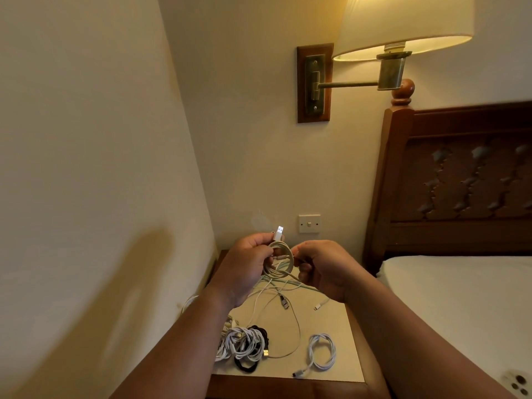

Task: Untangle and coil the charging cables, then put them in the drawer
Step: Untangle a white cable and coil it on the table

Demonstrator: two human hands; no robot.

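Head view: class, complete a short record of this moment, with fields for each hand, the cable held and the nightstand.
Left hand: grips the beige cable coil, USB plug pointing up
Right hand: pinches the same cable's loose strand
Nightstand: coiled white cable front right; white and black bundle front left; loose cables behind
Drawer: not in view

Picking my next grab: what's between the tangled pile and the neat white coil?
Head view: between tangled pile and white coil, one loose thin cable curves over bare tabletop.
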